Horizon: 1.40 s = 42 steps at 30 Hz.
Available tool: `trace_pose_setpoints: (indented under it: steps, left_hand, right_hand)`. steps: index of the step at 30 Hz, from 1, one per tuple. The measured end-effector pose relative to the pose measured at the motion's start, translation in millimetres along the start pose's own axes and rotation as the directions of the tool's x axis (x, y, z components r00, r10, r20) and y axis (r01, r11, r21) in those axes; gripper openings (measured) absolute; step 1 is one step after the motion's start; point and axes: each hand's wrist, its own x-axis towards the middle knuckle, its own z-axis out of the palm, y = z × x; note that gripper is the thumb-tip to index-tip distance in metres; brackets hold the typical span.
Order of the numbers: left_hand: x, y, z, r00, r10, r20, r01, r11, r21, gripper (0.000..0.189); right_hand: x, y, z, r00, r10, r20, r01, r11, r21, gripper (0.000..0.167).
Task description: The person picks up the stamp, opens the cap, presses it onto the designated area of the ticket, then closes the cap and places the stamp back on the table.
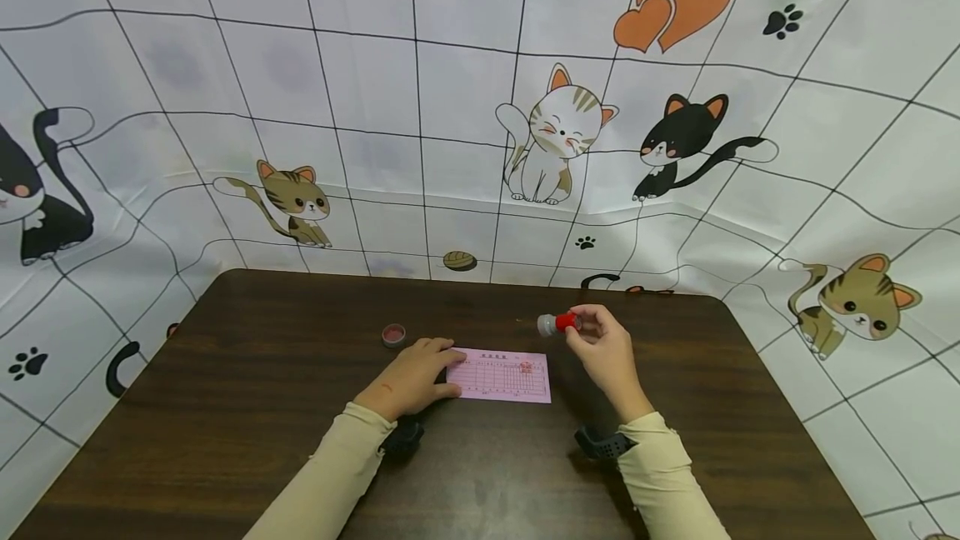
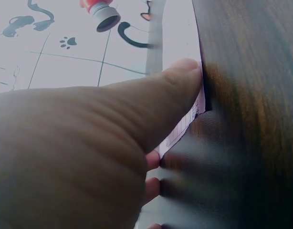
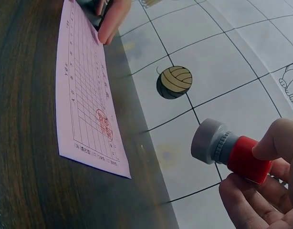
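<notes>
A red hand stamp with a grey round head is pinched between the thumb and fingers of my right hand. It is held sideways above the table, its head turned left; the right wrist view shows its red body close up. A pink printed form lies on the table with a red stamp mark near its right end. My left hand rests on the form's left end, thumb and fingers laid on the paper. Beyond that hand sits a small round cap or ink pad, reddish inside.
The dark wooden table ends at a white sheet printed with grid lines, cats and paw prints. Dark wrist bands are worn below both hands.
</notes>
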Motion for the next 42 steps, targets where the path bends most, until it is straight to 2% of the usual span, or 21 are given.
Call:
trace_pose_setpoints:
  steps: [8,13,16,20,26,29,32,36,42]
  left_hand:
    - [1.1,-3.0,-0.4,0.999,-0.023,-0.028,0.022,0.999,-0.027,0.054]
    - [2.3,-4.7,-7.2,0.996,-0.008,-0.093,0.002,0.998,-0.063,0.048]
    - [4.0,-10.2,-13.3,0.988,-0.025,-0.152,0.014,0.997,-0.073,0.05]
    - [5.7,-23.8,-20.2,0.964,-0.088,-0.25,0.062,0.992,-0.111,0.057]
    - [2.8,-45.4,-27.4,0.909,-0.223,-0.351,0.16,0.966,-0.201,0.071]
    - [-0.6,-55.1,-27.9,0.891,-0.288,-0.351,0.22,0.95,-0.223,0.072]
    - [-3.5,-62.7,-27.3,0.884,-0.342,-0.318,0.275,0.932,-0.237,0.071]
    - [-6.0,-68.2,-27.0,0.884,-0.382,-0.27,0.324,0.916,-0.238,0.068]
    - [-8.0,-70.6,-26.9,0.889,-0.392,-0.237,0.341,0.912,-0.23,0.065]
  right_hand:
    - [2.2,5.4,5.3,1.0,-0.006,0.006,0.006,1.0,0.009,0.027]
    - [1.2,3.5,8.1,0.999,0.035,0.009,-0.035,0.999,0.04,0.027]
    - [1.2,2.7,9.5,0.998,0.06,0.011,-0.06,0.997,0.053,0.029]
    - [0.8,2.9,9.5,0.997,0.078,0.008,-0.078,0.995,0.062,0.029]
    - [-1.0,8.5,6.2,0.997,0.07,-0.013,-0.068,0.995,0.074,0.026]
    - [-1.5,11.8,5.5,0.999,0.046,-0.018,-0.045,0.995,0.088,0.025]
    - [-1.5,13.0,5.2,0.999,0.046,-0.02,-0.045,0.996,0.081,0.025]
    - [-1.3,8.0,4.2,0.997,0.077,-0.019,-0.076,0.995,0.067,0.026]
    - [-5.9,-24.2,-1.4,0.998,0.064,0.01,-0.064,0.997,0.046,0.027]
